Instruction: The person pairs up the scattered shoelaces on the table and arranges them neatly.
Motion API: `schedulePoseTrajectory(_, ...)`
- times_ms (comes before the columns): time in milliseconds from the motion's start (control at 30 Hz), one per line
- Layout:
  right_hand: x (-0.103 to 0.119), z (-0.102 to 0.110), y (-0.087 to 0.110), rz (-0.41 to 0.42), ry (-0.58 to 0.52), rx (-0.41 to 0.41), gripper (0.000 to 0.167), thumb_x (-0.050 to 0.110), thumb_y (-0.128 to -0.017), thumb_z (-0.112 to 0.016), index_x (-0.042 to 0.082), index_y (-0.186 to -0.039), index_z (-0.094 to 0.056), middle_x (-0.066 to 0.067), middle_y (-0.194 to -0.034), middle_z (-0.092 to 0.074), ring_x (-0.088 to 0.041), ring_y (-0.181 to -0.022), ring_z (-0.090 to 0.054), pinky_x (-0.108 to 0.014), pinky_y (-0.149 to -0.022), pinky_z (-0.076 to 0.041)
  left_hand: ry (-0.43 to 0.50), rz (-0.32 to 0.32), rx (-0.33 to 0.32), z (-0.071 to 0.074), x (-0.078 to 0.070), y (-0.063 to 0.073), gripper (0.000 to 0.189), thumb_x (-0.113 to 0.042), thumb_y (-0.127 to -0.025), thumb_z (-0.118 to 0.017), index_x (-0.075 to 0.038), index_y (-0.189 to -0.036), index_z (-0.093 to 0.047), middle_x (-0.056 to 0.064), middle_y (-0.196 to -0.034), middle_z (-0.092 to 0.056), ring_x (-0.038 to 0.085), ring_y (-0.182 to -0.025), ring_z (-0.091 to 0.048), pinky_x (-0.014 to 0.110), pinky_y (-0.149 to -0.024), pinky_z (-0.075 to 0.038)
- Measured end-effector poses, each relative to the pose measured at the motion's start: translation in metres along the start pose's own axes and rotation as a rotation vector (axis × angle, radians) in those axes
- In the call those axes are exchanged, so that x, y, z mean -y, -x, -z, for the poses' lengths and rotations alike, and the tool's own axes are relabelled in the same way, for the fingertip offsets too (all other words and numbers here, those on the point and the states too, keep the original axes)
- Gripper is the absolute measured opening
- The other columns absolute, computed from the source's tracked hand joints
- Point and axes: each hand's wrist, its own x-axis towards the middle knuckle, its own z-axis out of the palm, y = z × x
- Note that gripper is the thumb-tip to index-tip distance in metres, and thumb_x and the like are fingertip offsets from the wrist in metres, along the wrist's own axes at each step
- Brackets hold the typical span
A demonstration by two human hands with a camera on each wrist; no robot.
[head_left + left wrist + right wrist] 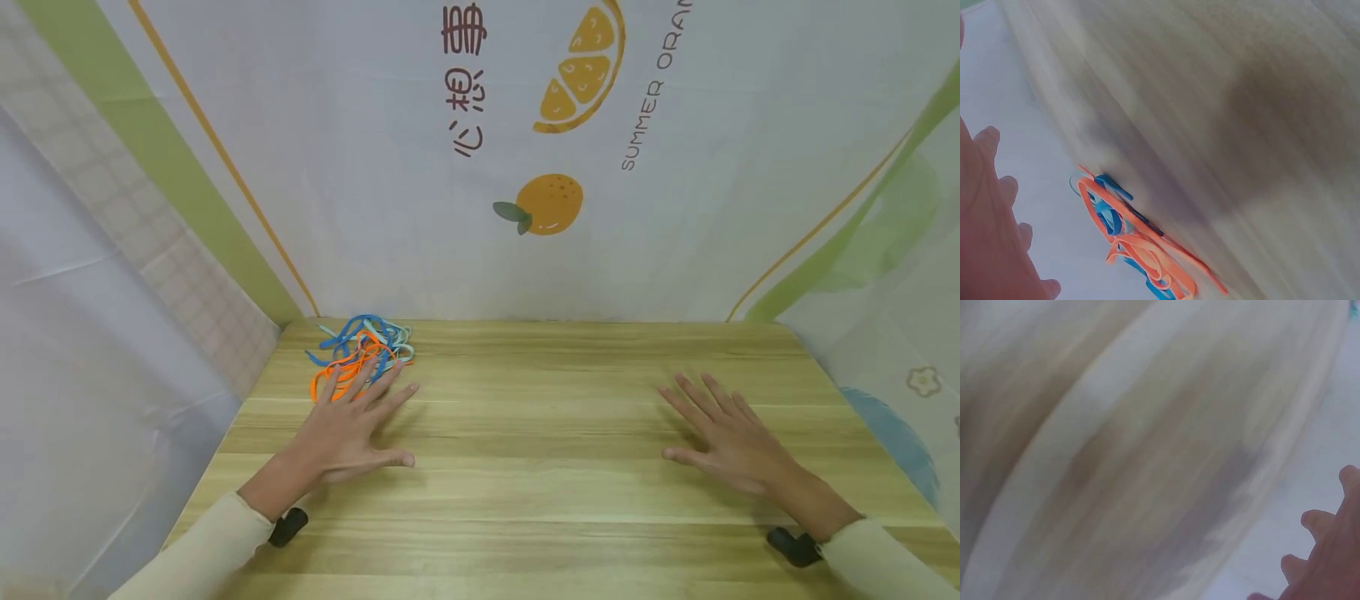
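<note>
A loose tangle of flat shoelaces lies at the table's far left corner: an orange lace [315,388], a blue lace [340,340] and a pale green lace [406,352]. My left hand [337,435] hovers palm down with fingers spread, its fingertips overlapping the near side of the tangle in the head view. In the left wrist view a gap shows between those fingers and the orange lace [1155,255]. Over the right side of the table, my right hand [733,443] is spread in the same way and holds nothing. Bare wood lies beneath it.
The wood-grain table [540,467] reaches back to a white cloth [390,208] printed with oranges and lettering. More cloth hangs along the left and right sides. A black wrist device [288,527] sits under the left wrist, another [795,547] under the right.
</note>
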Motion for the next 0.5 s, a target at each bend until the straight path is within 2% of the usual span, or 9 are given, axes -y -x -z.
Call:
schedulePoseTrajectory(133,0.005,-0.002,-0.011,-0.004,-0.179,-0.007,0.091,0.038,-0.106,-0.074,0.027,-0.178,-0.019,-0.027,-0.178,-0.021,-0.061,-0.161,-0.011,-0.088,-0.116,-0.012,0.078,0.040,0.030,0.000,-0.001,0.000,0.098,-0.077,-0.093,-0.070,-0.024,-0.171,-0.043,0.009,-0.181,-0.024,0.046,-0.166,-0.014,0.081,-0.122,-0.011)
schedulePoseTrajectory(267,0.016,-0.007,-0.026,-0.022,-0.385,0.008,0.089,0.030,-0.107,-0.075,0.025,-0.178,-0.022,-0.028,-0.178,-0.019,-0.061,-0.161,-0.005,-0.091,-0.112,-0.011,0.238,0.132,0.050,0.003,0.000,-0.005,0.093,-0.062,-0.098,-0.075,-0.023,-0.173,-0.037,0.010,-0.182,-0.021,0.047,-0.166,-0.010,0.084,-0.120,-0.010)
schedulePoseTrajectory(367,0.028,-0.010,-0.042,-0.011,-0.492,0.030,0.087,0.028,-0.107,-0.074,0.023,-0.177,-0.023,-0.026,-0.179,-0.016,-0.059,-0.162,-0.003,-0.090,-0.113,-0.011,0.349,0.180,0.026,0.007,0.005,-0.013,0.091,-0.051,-0.099,-0.079,-0.020,-0.173,-0.037,0.012,-0.181,-0.024,0.049,-0.166,-0.010,0.084,-0.119,-0.013)
schedulePoseTrajectory(500,0.050,-0.017,-0.066,0.047,-0.538,0.054,0.084,0.028,-0.108,-0.074,0.013,-0.175,-0.026,-0.025,-0.179,-0.021,-0.059,-0.162,-0.008,-0.087,-0.116,-0.014,0.432,0.195,-0.037,0.014,0.014,-0.024,0.083,-0.040,-0.098,-0.083,-0.010,-0.166,-0.047,0.021,-0.174,-0.035,0.054,-0.162,-0.021,0.082,-0.118,-0.023)
